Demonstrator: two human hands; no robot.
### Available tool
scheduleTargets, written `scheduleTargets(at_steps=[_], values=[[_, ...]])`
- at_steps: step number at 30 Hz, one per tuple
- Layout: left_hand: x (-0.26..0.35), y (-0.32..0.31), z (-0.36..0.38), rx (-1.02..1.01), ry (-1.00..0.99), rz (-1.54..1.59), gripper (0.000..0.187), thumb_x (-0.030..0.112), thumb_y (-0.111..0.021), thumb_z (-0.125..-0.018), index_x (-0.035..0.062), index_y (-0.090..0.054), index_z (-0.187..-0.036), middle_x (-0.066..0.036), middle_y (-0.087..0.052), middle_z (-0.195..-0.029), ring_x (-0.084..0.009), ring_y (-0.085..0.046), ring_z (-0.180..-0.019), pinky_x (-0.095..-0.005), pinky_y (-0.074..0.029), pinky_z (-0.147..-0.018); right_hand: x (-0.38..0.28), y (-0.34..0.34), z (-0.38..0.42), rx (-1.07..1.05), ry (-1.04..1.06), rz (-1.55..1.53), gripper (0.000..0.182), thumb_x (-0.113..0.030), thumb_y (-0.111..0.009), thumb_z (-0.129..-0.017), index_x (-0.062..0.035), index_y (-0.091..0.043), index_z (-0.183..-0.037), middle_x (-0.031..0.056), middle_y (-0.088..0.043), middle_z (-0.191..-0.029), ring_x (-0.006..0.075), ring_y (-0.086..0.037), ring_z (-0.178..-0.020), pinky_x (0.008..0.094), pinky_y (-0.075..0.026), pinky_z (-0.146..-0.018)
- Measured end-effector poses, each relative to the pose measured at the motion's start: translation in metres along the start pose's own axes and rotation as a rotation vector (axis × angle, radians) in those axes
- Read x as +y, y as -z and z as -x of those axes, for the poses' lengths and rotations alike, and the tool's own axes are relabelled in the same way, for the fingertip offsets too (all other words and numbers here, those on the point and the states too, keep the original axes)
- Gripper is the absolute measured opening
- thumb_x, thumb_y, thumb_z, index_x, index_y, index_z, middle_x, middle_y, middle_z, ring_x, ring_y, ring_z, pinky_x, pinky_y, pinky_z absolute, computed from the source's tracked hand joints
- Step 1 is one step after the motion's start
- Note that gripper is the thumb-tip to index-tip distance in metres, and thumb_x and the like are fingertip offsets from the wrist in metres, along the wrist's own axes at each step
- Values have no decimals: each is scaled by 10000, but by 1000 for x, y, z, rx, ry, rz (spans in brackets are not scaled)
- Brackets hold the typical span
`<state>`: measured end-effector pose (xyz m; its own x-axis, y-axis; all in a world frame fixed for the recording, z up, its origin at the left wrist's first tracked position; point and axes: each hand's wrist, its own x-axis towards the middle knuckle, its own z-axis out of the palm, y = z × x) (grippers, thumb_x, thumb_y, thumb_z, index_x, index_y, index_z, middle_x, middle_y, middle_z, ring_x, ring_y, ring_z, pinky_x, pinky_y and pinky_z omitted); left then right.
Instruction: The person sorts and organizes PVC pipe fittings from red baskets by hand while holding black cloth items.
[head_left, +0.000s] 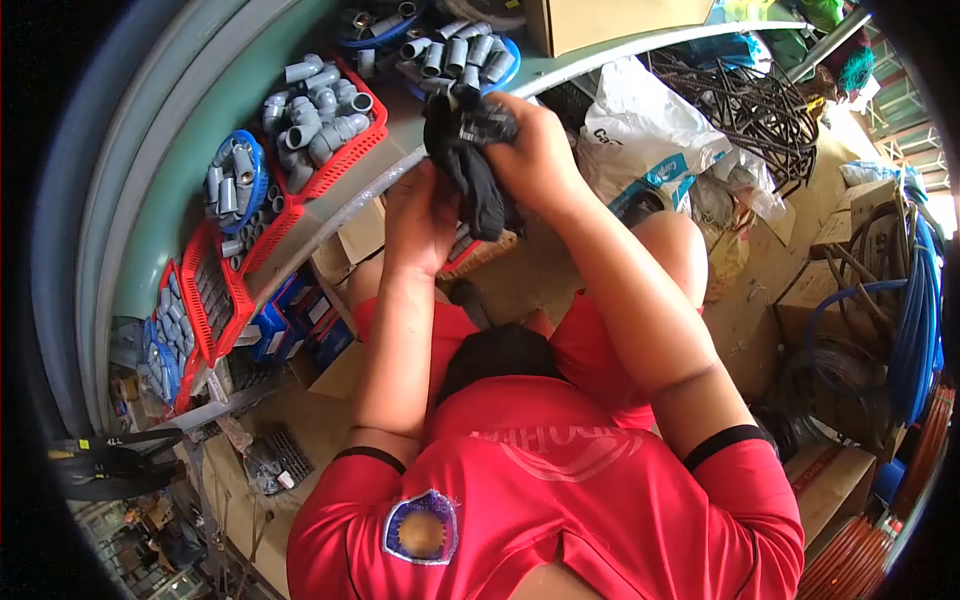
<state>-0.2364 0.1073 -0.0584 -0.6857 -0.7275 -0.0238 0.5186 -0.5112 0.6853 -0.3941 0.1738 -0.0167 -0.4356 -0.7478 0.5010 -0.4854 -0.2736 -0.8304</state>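
Observation:
A black cloth (477, 185) is bunched up between my two hands, in front of the shelf. My right hand (535, 150) grips its upper part from the right, fingers curled over it. My left hand (420, 218) is closed against its lower left side, with the fingertips partly behind the fabric. Near the top of the bundle is a dark, rounded form; I cannot make out whether it is a separate item. Just beyond my hands, grey pipe fittings (455, 55) are heaped in a blue basket (512, 68).
Red baskets (318, 182) and another blue basket (258, 170) of grey fittings line the shelf at left. A white sack (640, 125) stands on the right, near tangled black rods (750, 110). Coiled blue hose (915, 320) and cardboard boxes (825, 480) are at far right.

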Motion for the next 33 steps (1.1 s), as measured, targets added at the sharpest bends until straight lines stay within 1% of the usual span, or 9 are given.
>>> scheduleTargets(at_steps=[2,3,7,12,14,16,18,23,33], values=[[2,11,-13,-3,-70,-48,162,174,-630,-956,48,-626,-1057,-95,-681,-1048,-213,-670,-985,-369,-529,-915,8,2,-7,133,-73,-5,242,-33,-590,-776,36,-654,-999,136,-701,-850,167,-648,-795,315,-510,-733],[3,19,-18,-78,-107,-44,175,131,-663,-929,53,-590,-1068,-92,-672,-1038,-215,-672,-965,-389,-538,-922,13,3,-13,235,-151,-147,281,-42,-580,-748,32,-651,-1011,204,-700,-835,297,-695,-798,373,-523,-747],[-11,60,-29,142,-38,-293,407,4,-684,-877,45,-493,-1234,-93,-616,-1097,-211,-643,-1015,-409,-534,-953,25,30,-30,616,-408,-850,173,-46,-533,-834,33,-647,-938,78,-664,-794,197,-643,-660,284,-521,-642],[-75,213,-36,371,334,-438,384,-15,-686,-863,-91,-540,-1210,-136,-602,-1160,-252,-632,-1065,-390,-522,-954,62,69,-27,583,-675,-1213,402,-408,-448,-987,-88,-573,-1195,114,-648,-1144,288,-634,-1041,462,-528,-912],[-95,249,-40,476,383,-359,317,42,-722,-857,-48,-602,-1136,-114,-637,-1089,-248,-648,-1001,-361,-545,-890,123,82,-22,125,-376,-1590,419,-436,-471,-977,-109,-578,-1217,92,-638,-1160,264,-617,-1050,448,-507,-939],[-109,271,-50,692,379,-354,256,72,-739,-853,-12,-638,-1072,-96,-656,-1031,-222,-649,-911,-324,-561,-810,109,82,-26,90,-379,-1521,417,-451,-484,-972,-124,-576,-1214,70,-625,-1146,231,-594,-1044,409,-499,-934],[-127,302,-66,885,369,-384,165,98,-779,-825,34,-688,-946,-67,-677,-945,-171,-622,-758,-252,-560,-650,43,76,-21,618,-705,-1207,372,-402,-474,-990,-118,-564,-1213,70,-614,-1141,223,-576,-1045,389,-487,-931],[-158,336,-106,979,290,-492,189,20,-792,-787,16,-693,-948,-88,-678,-987,-179,-638,-834,-246,-569,-652,103,104,2,527,-629,-921,298,-315,-511,-965,-81,-637,-1100,79,-671,-1030,221,-644,-910,370,-536,-774],[-192,367,-143,1015,185,-579,209,-32,-749,-805,-33,-710,-1010,-119,-701,-952,-180,-653,-752,-268,-578,-653,56,115,-7,466,-678,-535,217,-204,-513,-977,-69,-611,-1116,57,-634,-1037,172,-594,-928,322,-499,-819]])
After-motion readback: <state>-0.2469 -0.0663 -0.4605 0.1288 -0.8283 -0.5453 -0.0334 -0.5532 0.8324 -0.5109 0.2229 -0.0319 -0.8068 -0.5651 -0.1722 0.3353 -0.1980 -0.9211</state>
